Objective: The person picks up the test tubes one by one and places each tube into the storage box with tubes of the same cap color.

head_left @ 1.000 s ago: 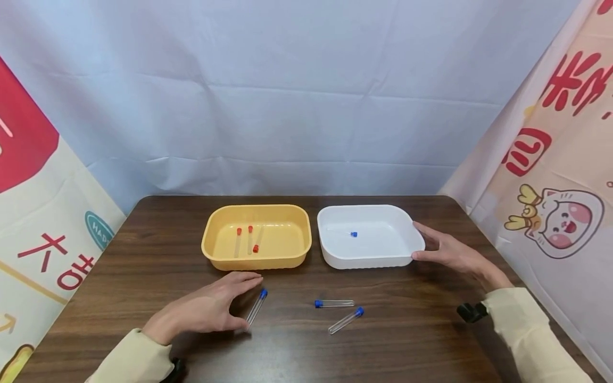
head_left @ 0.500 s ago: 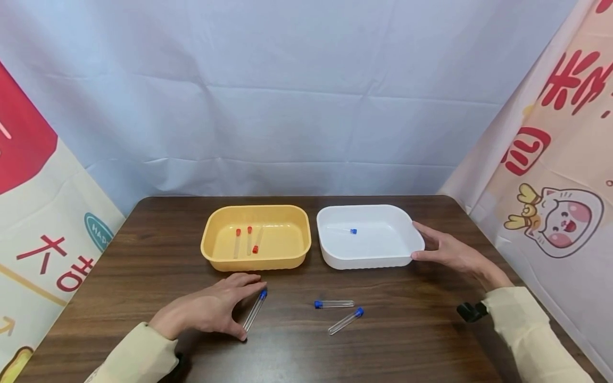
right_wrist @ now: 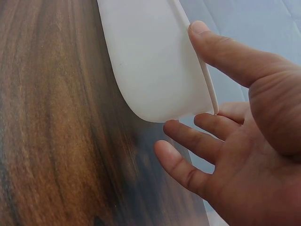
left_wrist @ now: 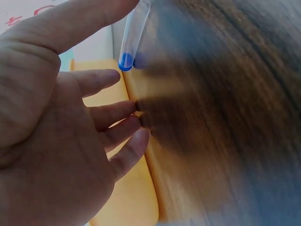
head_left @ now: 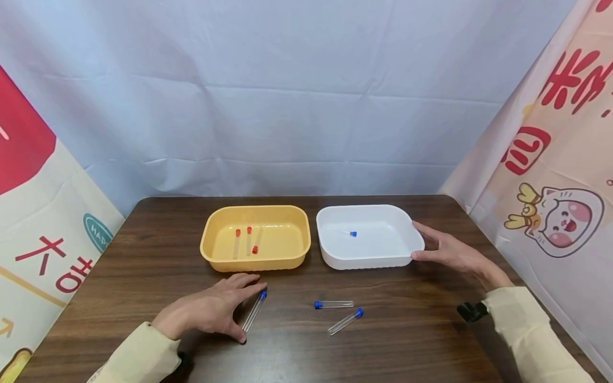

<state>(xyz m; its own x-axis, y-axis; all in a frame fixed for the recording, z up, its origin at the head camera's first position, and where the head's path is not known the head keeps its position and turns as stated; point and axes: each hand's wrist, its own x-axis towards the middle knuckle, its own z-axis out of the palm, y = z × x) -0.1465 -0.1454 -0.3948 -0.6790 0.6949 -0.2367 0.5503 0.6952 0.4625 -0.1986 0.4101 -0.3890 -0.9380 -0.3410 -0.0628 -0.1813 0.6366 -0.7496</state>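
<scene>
My left hand (head_left: 210,308) spreads its thumb and fingers around a clear test tube (head_left: 255,311) with a blue cap, which lies slanted on the table. In the left wrist view the index fingertip (left_wrist: 113,76) is right by the cap and the thumb is near the tube's other end. My right hand (head_left: 447,250) touches the right end of a white tray (head_left: 369,263) with its thumb and fingers spread. Inside that tray lies one blue-capped tube (head_left: 353,234). Two further blue-capped test tubes, one nearly level (head_left: 335,304) and one slanted (head_left: 346,322), lie mid-table.
A yellow tray (head_left: 258,265) stands to the left of the white one, just beyond my left hand, with three red-capped tubes (head_left: 237,242) in it. Brown wood-grain table (head_left: 297,356) lies under everything. A pale cloth (head_left: 297,106) hangs behind the table.
My left thumb has shifted toward the near end of the tube and the hand has opened wider over it. The right hand stays at the white tray.
</scene>
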